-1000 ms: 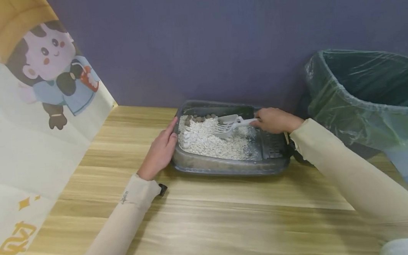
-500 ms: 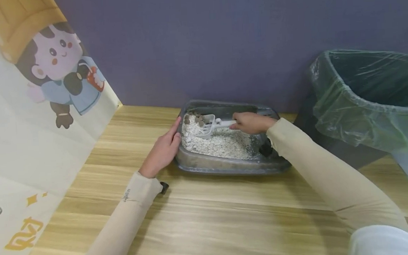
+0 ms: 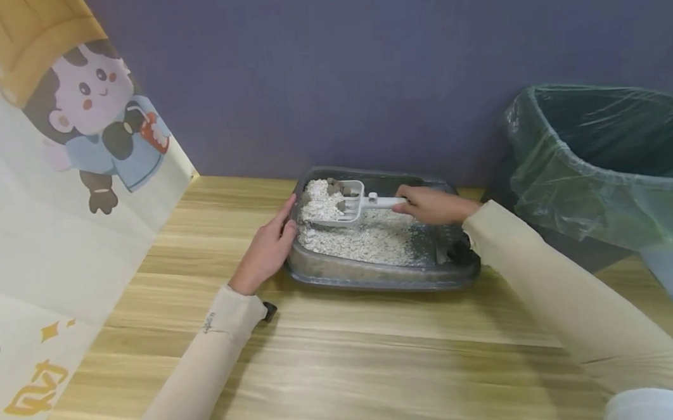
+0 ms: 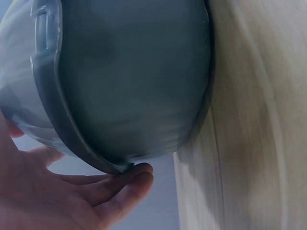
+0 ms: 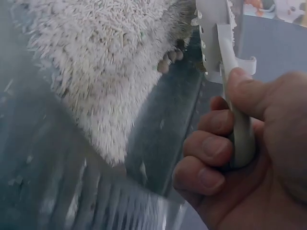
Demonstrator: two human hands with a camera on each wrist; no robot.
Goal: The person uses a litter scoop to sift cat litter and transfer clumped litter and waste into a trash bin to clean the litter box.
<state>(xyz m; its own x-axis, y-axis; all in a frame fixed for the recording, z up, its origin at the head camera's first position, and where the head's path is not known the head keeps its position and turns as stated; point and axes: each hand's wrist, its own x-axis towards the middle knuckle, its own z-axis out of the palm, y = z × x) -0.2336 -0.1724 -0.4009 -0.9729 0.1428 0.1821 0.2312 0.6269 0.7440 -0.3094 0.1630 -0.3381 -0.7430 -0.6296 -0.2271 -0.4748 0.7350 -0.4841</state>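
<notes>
A grey litter box (image 3: 374, 276) with white pellet litter (image 3: 366, 239) stands on the wooden surface against the wall. My left hand (image 3: 265, 248) holds its left end; in the left wrist view fingers curl at the rim of the box (image 4: 129, 72). My right hand (image 3: 436, 205) grips the handle of a white slotted litter scoop (image 3: 384, 202). The scoop is raised over the left part of the box, heaped with litter and brown clumps (image 3: 335, 187). In the right wrist view, fingers wrap the scoop handle (image 5: 242, 129), and a few clumps (image 5: 165, 64) lie in the litter.
To the right stands a bin (image 3: 609, 176) lined with a translucent green bag, its mouth facing up. A purple wall (image 3: 335, 77) rises behind the box. A white wall with a cartoon figure (image 3: 88, 102) borders the wooden surface (image 3: 344, 362) on the left.
The scoop has pushed left through the litter under the clumps, then come up loaded with litter and clumps. My right hand moved left with it, then slightly back right. My left hand stays on the box.
</notes>
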